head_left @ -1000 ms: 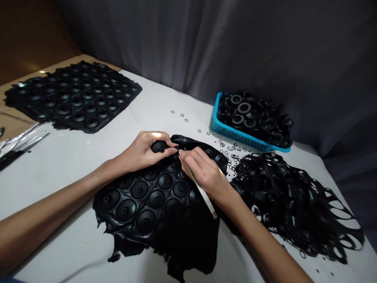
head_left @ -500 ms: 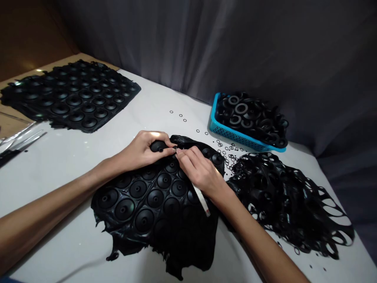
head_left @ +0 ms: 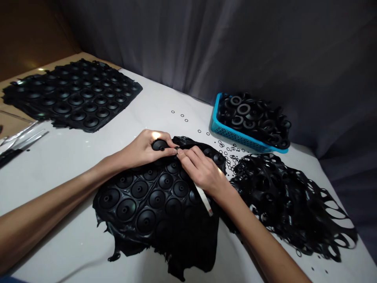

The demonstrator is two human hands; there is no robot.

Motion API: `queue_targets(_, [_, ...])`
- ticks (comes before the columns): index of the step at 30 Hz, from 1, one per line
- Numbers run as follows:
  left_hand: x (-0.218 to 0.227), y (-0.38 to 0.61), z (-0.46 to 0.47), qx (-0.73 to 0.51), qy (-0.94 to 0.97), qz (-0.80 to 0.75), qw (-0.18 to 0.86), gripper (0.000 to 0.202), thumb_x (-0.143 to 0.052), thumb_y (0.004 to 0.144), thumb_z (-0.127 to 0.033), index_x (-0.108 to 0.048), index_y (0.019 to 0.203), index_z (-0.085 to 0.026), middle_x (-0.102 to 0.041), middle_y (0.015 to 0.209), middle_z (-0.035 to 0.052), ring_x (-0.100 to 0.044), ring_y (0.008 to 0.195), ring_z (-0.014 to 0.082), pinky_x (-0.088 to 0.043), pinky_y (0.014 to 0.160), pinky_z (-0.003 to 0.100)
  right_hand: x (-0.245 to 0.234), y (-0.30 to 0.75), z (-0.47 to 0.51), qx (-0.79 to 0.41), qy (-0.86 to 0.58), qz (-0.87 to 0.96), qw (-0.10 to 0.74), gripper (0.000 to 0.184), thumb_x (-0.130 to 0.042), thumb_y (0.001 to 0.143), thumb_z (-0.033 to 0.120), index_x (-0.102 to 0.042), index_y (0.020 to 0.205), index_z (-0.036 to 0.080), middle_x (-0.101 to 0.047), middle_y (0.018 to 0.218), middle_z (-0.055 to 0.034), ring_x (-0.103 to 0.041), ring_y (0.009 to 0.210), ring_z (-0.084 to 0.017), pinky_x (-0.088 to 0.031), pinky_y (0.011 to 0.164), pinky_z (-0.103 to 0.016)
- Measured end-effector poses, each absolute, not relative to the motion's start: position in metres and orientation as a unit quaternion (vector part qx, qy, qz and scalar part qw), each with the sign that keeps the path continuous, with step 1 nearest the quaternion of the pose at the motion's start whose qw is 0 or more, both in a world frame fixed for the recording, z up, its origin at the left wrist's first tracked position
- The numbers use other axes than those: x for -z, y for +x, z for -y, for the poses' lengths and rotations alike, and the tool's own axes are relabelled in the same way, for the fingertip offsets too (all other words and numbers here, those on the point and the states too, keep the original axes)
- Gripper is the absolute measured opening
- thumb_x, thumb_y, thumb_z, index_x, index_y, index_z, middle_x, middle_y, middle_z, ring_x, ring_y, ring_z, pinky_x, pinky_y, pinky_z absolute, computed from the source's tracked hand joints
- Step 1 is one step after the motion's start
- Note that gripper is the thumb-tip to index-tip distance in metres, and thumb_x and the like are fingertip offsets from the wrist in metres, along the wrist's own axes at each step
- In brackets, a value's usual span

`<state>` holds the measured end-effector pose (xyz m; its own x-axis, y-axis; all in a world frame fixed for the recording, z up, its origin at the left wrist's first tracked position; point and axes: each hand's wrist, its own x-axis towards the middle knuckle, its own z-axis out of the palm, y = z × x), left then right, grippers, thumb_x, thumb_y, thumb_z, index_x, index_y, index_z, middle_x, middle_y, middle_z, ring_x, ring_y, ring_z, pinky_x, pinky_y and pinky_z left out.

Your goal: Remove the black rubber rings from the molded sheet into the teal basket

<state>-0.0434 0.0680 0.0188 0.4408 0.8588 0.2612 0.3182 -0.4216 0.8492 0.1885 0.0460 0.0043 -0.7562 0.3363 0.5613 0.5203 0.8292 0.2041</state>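
A black rubber sheet with rows of moulded round discs (head_left: 140, 189) lies on the white table, its edges ragged. My left hand (head_left: 149, 147) pinches the sheet's folded far edge between thumb and fingers, beside one raised disc. Close against it, the fingertips of my right hand (head_left: 200, 165) are closed at the same small spot. A slim, flat white tool (head_left: 204, 198) with a reddish end sticks out below my right palm; its working end is hidden by the fingers.
A blue basket (head_left: 235, 135) heaped with black rubber rings stands at the back right. Small rings (head_left: 232, 157) lie scattered before it. Holed rubber scrap (head_left: 288, 204) is piled at right. Another moulded sheet (head_left: 76, 98) lies at far left, near metal tools (head_left: 23, 146).
The whole view has shifted slightly. Both hands keep nearly the same grip at the sheet's far edge.
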Motion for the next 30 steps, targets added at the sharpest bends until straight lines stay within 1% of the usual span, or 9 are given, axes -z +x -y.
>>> queue_targets(4, [-0.022, -0.044, -0.070, -0.357, 0.747, -0.387, 0.406, 0.017, -0.077, 0.088, -0.034, -0.080, 0.087, -0.017, -0.083, 0.091, 0.0060, -0.075, 0.082, 0.0196, -0.057, 0.074, 0.028, -0.005, 0.185, -0.043, 0.214, -0.237, 0.905, 0.282, 0.016, -0.052, 0.106, 0.009, -0.066, 0.112, 0.013, -0.069, 0.090, -0.0077, -0.062, 0.081, -0.019, -0.047, 0.058, -0.031])
queue_targets(8, [-0.025, -0.043, -0.070, -0.341, 0.739, -0.400, 0.423, 0.020, -0.079, 0.086, -0.036, -0.080, 0.086, -0.017, -0.080, 0.083, 0.0034, -0.070, 0.073, 0.0166, -0.053, 0.067, 0.026, -0.007, 0.183, -0.043, 0.246, -0.265, 0.887, 0.287, 0.016, -0.053, 0.108, 0.016, -0.064, 0.118, 0.010, -0.069, 0.087, -0.0067, -0.063, 0.082, -0.019, -0.049, 0.064, -0.031])
queue_targets(10, [-0.027, -0.042, -0.069, -0.331, 0.744, -0.399, 0.422, 0.020, -0.079, 0.087, -0.037, -0.079, 0.087, -0.017, -0.079, 0.081, 0.0025, -0.069, 0.072, 0.0158, -0.052, 0.067, 0.025, -0.009, 0.180, -0.044, 0.264, -0.280, 0.880, 0.277, 0.016, -0.052, 0.108, 0.019, -0.066, 0.106, 0.011, -0.066, 0.081, -0.0054, -0.061, 0.079, -0.019, -0.048, 0.064, -0.030])
queue_targets(12, [-0.028, -0.042, -0.068, -0.327, 0.761, -0.385, 0.407, 0.018, -0.077, 0.088, -0.035, -0.078, 0.088, -0.017, -0.078, 0.083, 0.0023, -0.069, 0.075, 0.0154, -0.053, 0.072, 0.026, -0.013, 0.177, -0.045, 0.273, -0.286, 0.881, 0.259, 0.020, -0.052, 0.106, 0.018, -0.064, 0.091, 0.015, -0.061, 0.074, -0.0041, -0.058, 0.076, -0.019, -0.046, 0.064, -0.031])
queue_targets(14, [-0.029, -0.041, -0.065, -0.325, 0.783, -0.369, 0.380, 0.015, -0.073, 0.090, -0.032, -0.077, 0.089, -0.017, -0.077, 0.085, 0.0018, -0.068, 0.076, 0.0147, -0.052, 0.074, 0.026, -0.017, 0.176, -0.046, 0.277, -0.284, 0.887, 0.238, 0.022, -0.051, 0.104, 0.016, -0.060, 0.084, 0.018, -0.058, 0.072, -0.0030, -0.057, 0.076, -0.019, -0.044, 0.064, -0.032])
queue_targets(20, [-0.029, -0.042, -0.061, -0.317, 0.819, -0.354, 0.321, 0.011, -0.068, 0.094, -0.027, -0.072, 0.092, -0.017, -0.074, 0.086, 0.0005, -0.066, 0.073, 0.0127, -0.050, 0.073, 0.025, -0.024, 0.178, -0.045, 0.281, -0.303, 0.892, 0.184, 0.017, -0.052, 0.102, 0.017, -0.057, 0.087, 0.021, -0.061, 0.076, -0.0015, -0.057, 0.079, -0.020, -0.040, 0.067, -0.034])
queue_targets(23, [-0.029, -0.042, -0.061, -0.310, 0.831, -0.343, 0.311, 0.010, -0.067, 0.096, -0.026, -0.071, 0.093, -0.017, -0.074, 0.086, 0.0008, -0.065, 0.072, 0.0123, -0.050, 0.072, 0.025, -0.026, 0.180, -0.044, 0.279, -0.296, 0.898, 0.166, 0.016, -0.050, 0.102, 0.015, -0.057, 0.088, 0.021, -0.062, 0.078, -0.0012, -0.057, 0.080, -0.020, -0.039, 0.068, -0.034])
queue_targets(26, [-0.029, -0.042, -0.062, -0.308, 0.832, -0.341, 0.312, 0.011, -0.068, 0.096, -0.027, -0.072, 0.094, -0.017, -0.074, 0.085, 0.0009, -0.064, 0.072, 0.0123, -0.050, 0.071, 0.025, -0.027, 0.181, -0.044, 0.286, -0.271, 0.904, 0.165, 0.019, -0.048, 0.101, 0.012, -0.057, 0.086, 0.021, -0.061, 0.076, -0.0009, -0.056, 0.076, -0.019, -0.039, 0.068, -0.034])
queue_targets(30, [-0.030, -0.044, -0.064, -0.306, 0.827, -0.343, 0.323, 0.014, -0.070, 0.095, -0.031, -0.074, 0.093, -0.018, -0.074, 0.082, 0.0004, -0.063, 0.069, 0.0123, -0.049, 0.068, 0.025, -0.023, 0.182, -0.048, 0.298, -0.249, 0.901, 0.192, 0.022, -0.047, 0.099, 0.012, -0.056, 0.082, 0.021, -0.057, 0.070, 0.0003, -0.053, 0.070, -0.019, -0.037, 0.063, -0.034])
